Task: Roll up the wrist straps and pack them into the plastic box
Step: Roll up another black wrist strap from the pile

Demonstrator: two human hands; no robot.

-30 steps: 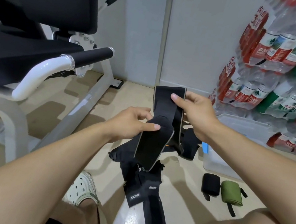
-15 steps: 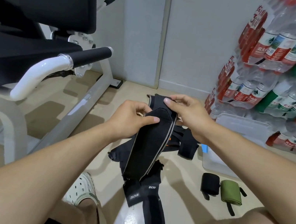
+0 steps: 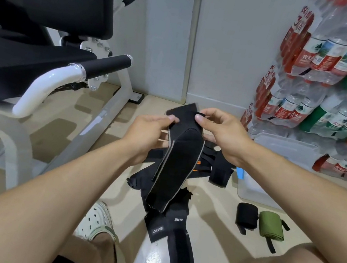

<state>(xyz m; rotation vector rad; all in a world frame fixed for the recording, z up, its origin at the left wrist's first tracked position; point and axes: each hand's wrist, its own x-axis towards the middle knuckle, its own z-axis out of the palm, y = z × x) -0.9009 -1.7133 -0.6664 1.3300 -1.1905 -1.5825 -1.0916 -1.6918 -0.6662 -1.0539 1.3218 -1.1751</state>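
— Wrist strap (image 3: 176,163), black with a pale grey edging: where is it?

— Up in the air at the middle of the view, above the floor (image 3: 208,207). Its top end is folded over and held between both hands; the rest hangs down and toward the camera, ending just over the heap below.

— How do the hands hold it?

— The left hand (image 3: 147,134) pinches the top left edge, thumb on the near face and fingers curled behind. The right hand (image 3: 222,132) pinches the folded top from the right, thumb on the front and fingers wrapped round the back of the fold.

— And underneath?

— A loose pile of black straps (image 3: 167,223) lies on the floor, some with white lettering, one with a bit of orange showing. It spreads from between the person's feet up to behind the hanging strap.

— Anything already rolled?

— Two rolls sit on the floor to the right, touching side by side: a black rolled strap (image 3: 246,214) and an olive-green rolled strap (image 3: 271,225), each with a loose black tail.

— The box?

— A clear plastic box (image 3: 252,187) stands beyond those rolls, mostly hidden by the right forearm, with a small blue clip at its near left corner. What is inside, I cannot tell. Behind it, shrink-wrapped packs of water bottles (image 3: 325,87) are stacked against the wall.

— On the left?

— A white-framed gym machine (image 3: 46,79) with black pads and a black foam handle.
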